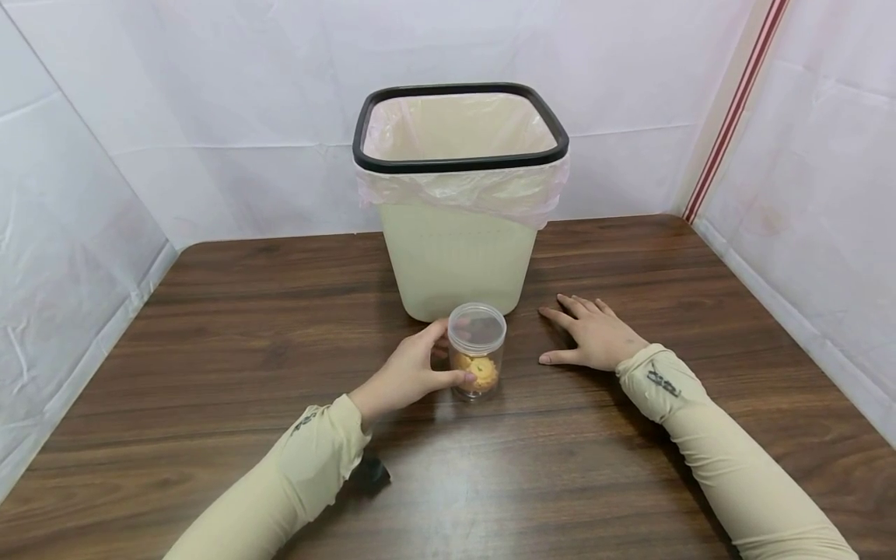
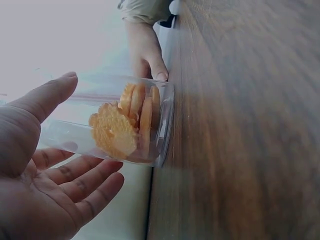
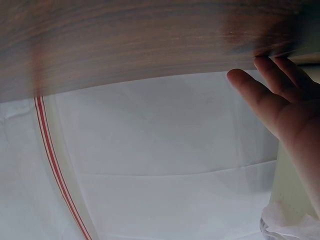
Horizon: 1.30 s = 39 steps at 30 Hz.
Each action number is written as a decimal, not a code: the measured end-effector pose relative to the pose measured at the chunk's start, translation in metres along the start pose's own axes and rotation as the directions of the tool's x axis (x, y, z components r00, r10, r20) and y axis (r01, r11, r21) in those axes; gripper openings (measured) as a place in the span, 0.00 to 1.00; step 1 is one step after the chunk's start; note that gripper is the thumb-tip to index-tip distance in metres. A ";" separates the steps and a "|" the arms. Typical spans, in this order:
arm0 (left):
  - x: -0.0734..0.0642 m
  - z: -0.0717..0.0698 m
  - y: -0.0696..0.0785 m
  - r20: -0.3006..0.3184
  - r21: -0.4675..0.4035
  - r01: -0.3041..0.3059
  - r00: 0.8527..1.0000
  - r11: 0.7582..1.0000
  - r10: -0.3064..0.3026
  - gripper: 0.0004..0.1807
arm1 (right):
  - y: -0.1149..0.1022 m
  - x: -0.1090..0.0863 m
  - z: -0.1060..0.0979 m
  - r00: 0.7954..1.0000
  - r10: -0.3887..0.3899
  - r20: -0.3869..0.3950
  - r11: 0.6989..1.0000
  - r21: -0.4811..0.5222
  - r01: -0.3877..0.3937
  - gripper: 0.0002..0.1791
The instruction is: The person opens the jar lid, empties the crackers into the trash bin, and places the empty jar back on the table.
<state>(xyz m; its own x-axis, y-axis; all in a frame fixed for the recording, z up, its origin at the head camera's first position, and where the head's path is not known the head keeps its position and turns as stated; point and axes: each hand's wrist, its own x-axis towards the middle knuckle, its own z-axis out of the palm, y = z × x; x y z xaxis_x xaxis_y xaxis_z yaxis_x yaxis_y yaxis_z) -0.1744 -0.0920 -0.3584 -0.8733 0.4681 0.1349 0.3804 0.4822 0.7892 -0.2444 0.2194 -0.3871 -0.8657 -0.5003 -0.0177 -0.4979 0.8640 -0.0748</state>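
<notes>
A clear plastic jar [image 1: 478, 350] with a translucent lid [image 1: 477, 327] stands upright on the table. Several round, ridged-edge cookies [image 2: 114, 130] lie in its lower part. My left hand [image 1: 409, 373] reaches round the jar from the left, thumb at the near side and fingers at the far side. In the left wrist view those fingers [image 2: 100, 192] are spread and fairly straight, fingertips right at the jar's wall. To the right of the jar, my right hand [image 1: 595, 334] lies palm down with fingers spread on the table, holding nothing.
A cream waste bin [image 1: 458, 257] with a black rim [image 1: 462, 165] and a thin pinkish liner [image 1: 539, 194] stands just behind the jar. White sheeting [image 1: 245, 117] encloses the wooden table [image 1: 231, 350] at the back and sides. A small dark object [image 1: 371, 474] shows by the left sleeve.
</notes>
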 end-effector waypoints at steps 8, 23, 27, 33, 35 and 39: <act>0.000 -0.001 -0.001 -0.025 0.018 -0.030 0.999 0.999 0.030 0.35 | 0.000 0.000 -0.001 1.000 0.005 0.008 1.000 0.002 -0.005 0.48; -0.001 -0.002 0.002 -0.028 0.082 -0.042 0.999 0.996 0.044 0.34 | -0.002 -0.001 -0.004 1.000 0.009 0.019 1.000 0.000 -0.009 0.49; -0.002 -0.003 0.003 -0.028 0.086 -0.048 0.998 0.995 0.051 0.34 | -0.001 0.000 -0.002 1.000 0.007 0.017 1.000 0.000 -0.007 0.49; -0.003 -0.004 0.005 -0.028 0.098 -0.065 0.997 0.993 0.068 0.34 | -0.001 0.001 -0.002 0.999 0.014 0.029 1.000 0.008 -0.014 0.50; -0.003 -0.004 0.006 -0.029 0.098 -0.063 0.997 0.993 0.066 0.34 | -0.001 0.001 -0.003 1.000 0.011 0.026 1.000 0.007 -0.011 0.49; -0.003 -0.003 0.005 -0.026 0.094 -0.062 0.998 0.994 0.065 0.34 | -0.002 0.000 -0.004 1.000 0.011 0.026 1.000 0.002 -0.012 0.49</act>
<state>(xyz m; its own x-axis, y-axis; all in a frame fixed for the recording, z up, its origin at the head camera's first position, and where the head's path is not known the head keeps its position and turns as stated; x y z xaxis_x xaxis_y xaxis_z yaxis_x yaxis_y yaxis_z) -0.1711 -0.0934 -0.3526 -0.8545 0.4789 0.2014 0.4607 0.5195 0.7196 -0.2434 0.2179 -0.3825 -0.8697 -0.4916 -0.0444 -0.4877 0.8696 -0.0766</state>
